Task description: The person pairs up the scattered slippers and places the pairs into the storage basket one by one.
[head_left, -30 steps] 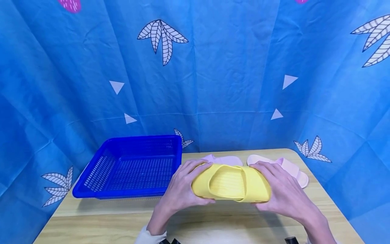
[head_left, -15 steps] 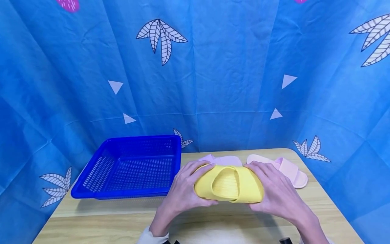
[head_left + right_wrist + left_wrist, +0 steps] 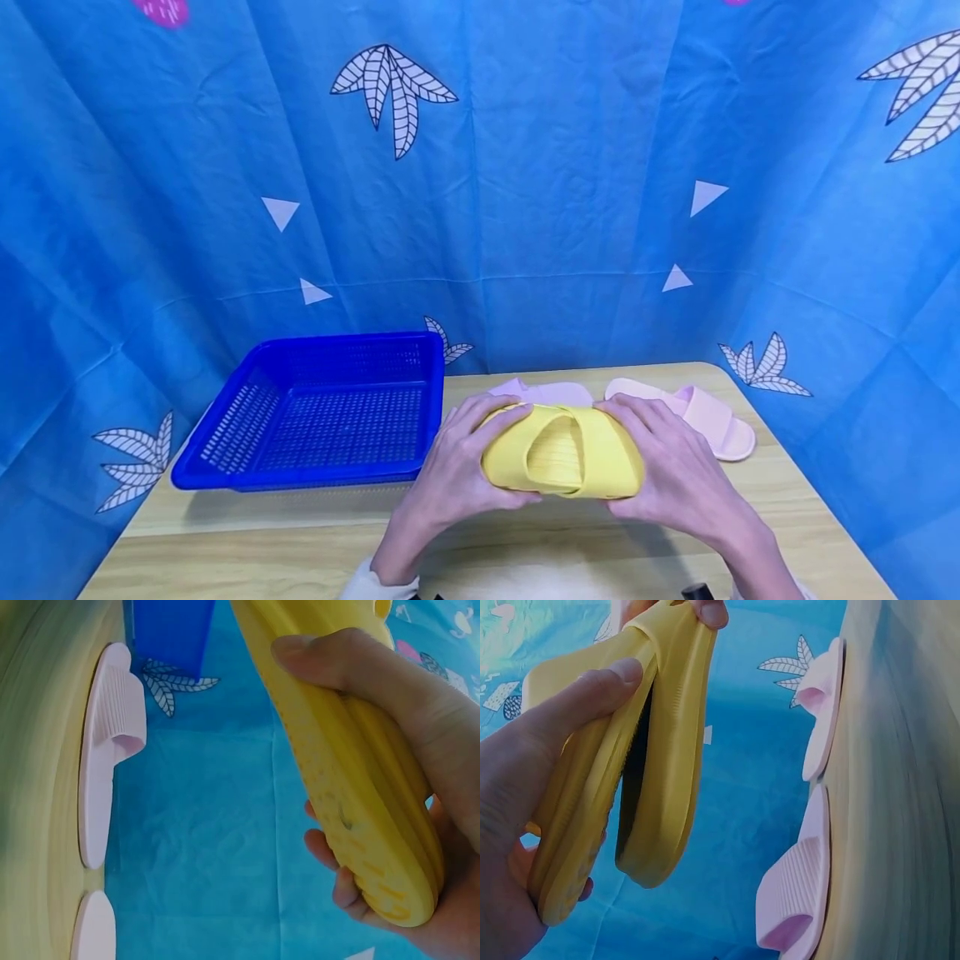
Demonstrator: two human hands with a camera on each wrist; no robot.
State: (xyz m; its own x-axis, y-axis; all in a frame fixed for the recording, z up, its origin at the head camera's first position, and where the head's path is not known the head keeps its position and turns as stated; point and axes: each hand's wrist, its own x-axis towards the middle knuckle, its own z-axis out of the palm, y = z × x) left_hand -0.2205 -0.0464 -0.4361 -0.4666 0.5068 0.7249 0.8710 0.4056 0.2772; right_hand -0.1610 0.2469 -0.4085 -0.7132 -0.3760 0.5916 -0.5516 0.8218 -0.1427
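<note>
Yellow slippers (image 3: pixel 564 454) were held above the wooden table (image 3: pixel 262 554), the left hand (image 3: pixel 467 462) gripping one end and the right hand (image 3: pixel 675 462) the other, with pink slippers (image 3: pixel 709 417) behind them and a blue basket (image 3: pixel 300 481) to the left.

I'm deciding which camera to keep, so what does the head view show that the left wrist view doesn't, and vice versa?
Only the head view: the blue basket.
Only the left wrist view: the dark gap between the yellow slippers.
Both: the left hand gripping yellow footwear, at least part of the right hand, two pink slippers, the table and patterned blue curtain.
</note>
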